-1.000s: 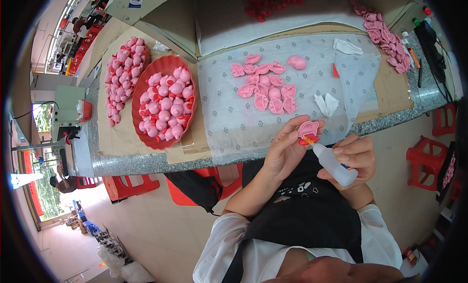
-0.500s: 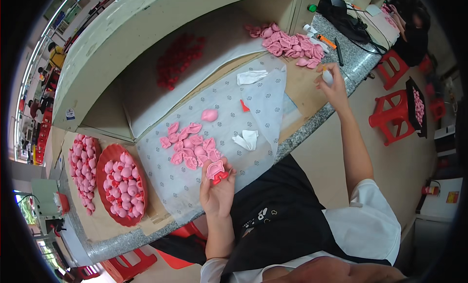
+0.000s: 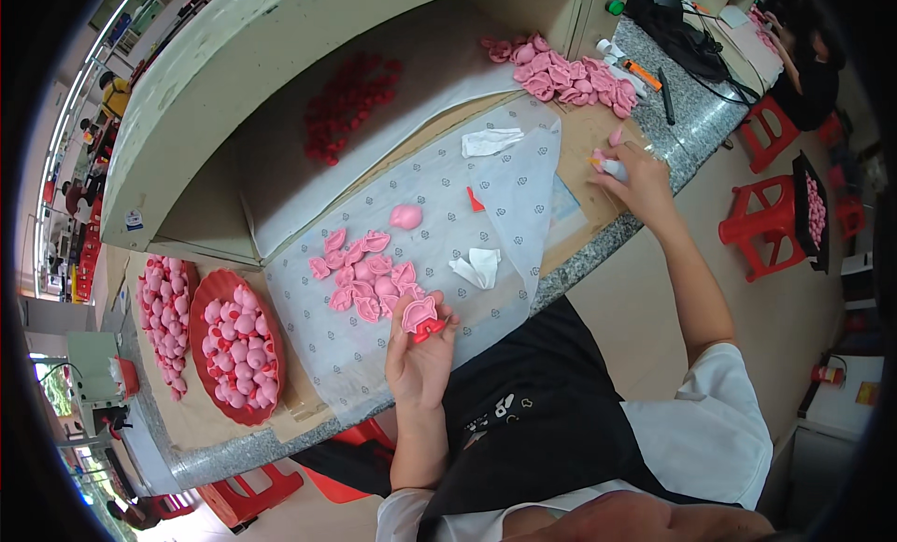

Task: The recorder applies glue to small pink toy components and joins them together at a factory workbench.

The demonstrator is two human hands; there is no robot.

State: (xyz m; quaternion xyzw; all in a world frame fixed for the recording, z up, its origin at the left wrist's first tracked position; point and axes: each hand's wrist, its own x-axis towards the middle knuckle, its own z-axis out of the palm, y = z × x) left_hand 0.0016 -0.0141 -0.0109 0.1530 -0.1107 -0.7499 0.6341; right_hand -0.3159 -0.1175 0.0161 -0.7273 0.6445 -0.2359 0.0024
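Note:
My left hand [image 3: 420,364] is closed around a pink hollow shell piece [image 3: 420,314], its open side facing up, with a glossy red part [image 3: 429,331] at its lower edge. At the right of the bench, the fingers of my right hand [image 3: 645,185] pinch a small white squeeze bottle [image 3: 614,169] with an orange-yellow tip. That bottle is tilted, tip toward the left, and apart from the piece in my left hand. Several pink shell pieces [image 3: 366,278] lie on the patterned white sheet [image 3: 346,364] beyond my left hand. A smooth pink rounded piece [image 3: 405,216] sits behind them.
Red trays of pink-and-red pieces [image 3: 220,406] stand at the left. A pink shell pile [image 3: 561,75], an orange marker [image 3: 642,74] and a black pen [image 3: 666,97] lie at the far right. Crumpled white tissues [image 3: 481,267] rest on the sheet. A curved cabinet [image 3: 206,112] overhangs the back.
My right hand has come slightly down and turned, and the bottle has swung from near upright to tip leftward. My left hand keeps hold of the pink shell piece. The view has shifted slightly.

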